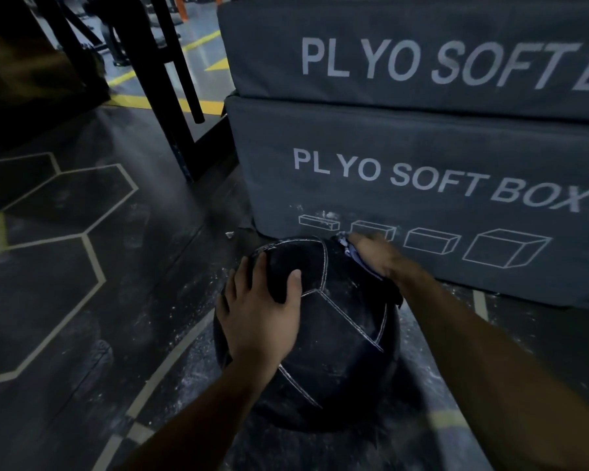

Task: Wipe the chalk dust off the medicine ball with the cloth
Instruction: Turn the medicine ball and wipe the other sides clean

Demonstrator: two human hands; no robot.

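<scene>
Medicine ball [337, 334] x1: left hand [259, 314] spread flat, right hand [376, 254] apparently pressing 1 cloth [349, 248].

the right hand [374, 254] is blurred and covers most of the cloth [352, 253] on the ball [337, 321]. above the ball, the upper box [405, 52] has its lettering cut off at the frame's right edge.

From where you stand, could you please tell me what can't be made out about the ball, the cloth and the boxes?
All in the head view:
- Dark stitched medicine ball: far and under sides hidden by its own bulk; left hand covers part of the top.
- Bluish cloth: mostly hidden under the blurred right hand.
- Upper grey soft plyo box: lettering cut off by the right edge.
- Chalk left on the ball: too dim.
</scene>
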